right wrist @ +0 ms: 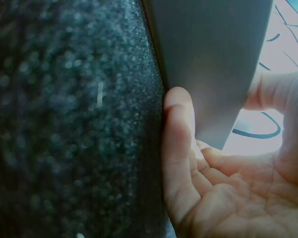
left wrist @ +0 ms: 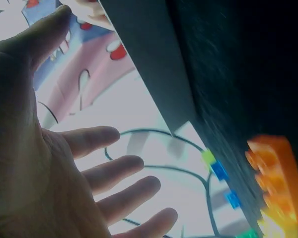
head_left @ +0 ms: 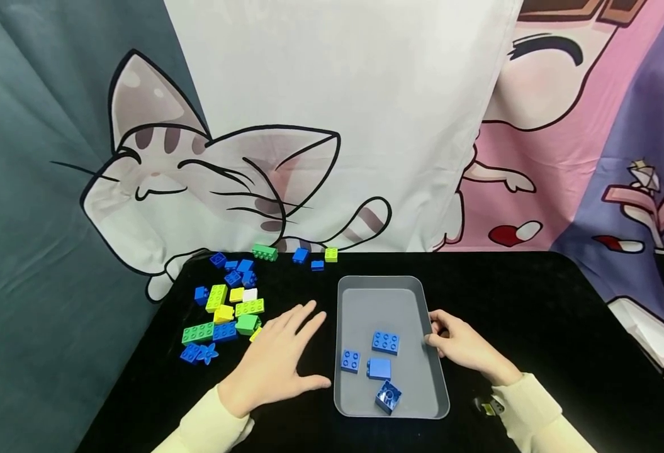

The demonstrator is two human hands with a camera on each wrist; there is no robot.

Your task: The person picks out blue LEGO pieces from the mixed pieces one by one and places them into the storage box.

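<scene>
A grey tray (head_left: 388, 308) lies on the black tabletop with blue toy bricks in it: two studded ones (head_left: 385, 343) (head_left: 350, 361), one on its side (head_left: 379, 369) and a dark blue one (head_left: 388, 397) near the front. My right hand (head_left: 467, 343) grips the tray's right rim, thumb over the edge and fingers along the outer wall (right wrist: 208, 59). To the left of the tray my left hand (head_left: 277, 358) hovers with spread fingers, holding nothing. An orange brick (left wrist: 278, 173) shows below it in the left wrist view; the head view hides it.
Left of my left hand lies a loose group of bricks, among them a green one (head_left: 198, 333), a lime one (head_left: 216, 298), a white one (head_left: 249, 294) and a blue flower-shaped piece (head_left: 208, 353). Farther back are a green brick (head_left: 265, 252) and a lime brick (head_left: 331, 255). A printed curtain (head_left: 354, 75) hangs behind.
</scene>
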